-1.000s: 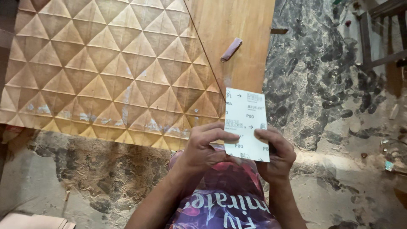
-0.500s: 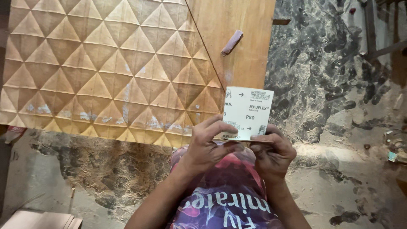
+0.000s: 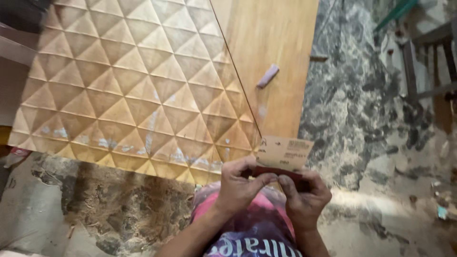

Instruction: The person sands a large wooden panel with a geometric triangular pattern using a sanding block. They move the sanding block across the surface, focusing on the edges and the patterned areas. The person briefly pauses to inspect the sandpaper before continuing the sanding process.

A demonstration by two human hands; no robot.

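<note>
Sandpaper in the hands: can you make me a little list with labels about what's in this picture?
Held thing: sandpaper sheet, folded over, pale back and dark red gritty side showing
Left hand: pinches the sheet's lower edge
Right hand: grips the same edge
Behind: wooden panel carved with triangles, lying flat
On the plain board: small purple scrap
Floor: dusty, dark-blotched

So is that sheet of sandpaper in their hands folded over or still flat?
Folded. The sandpaper sheet is bent along a crease: its pale printed back stands above both hands, while a dark reddish strip lies under the left hand and right hand.
</note>
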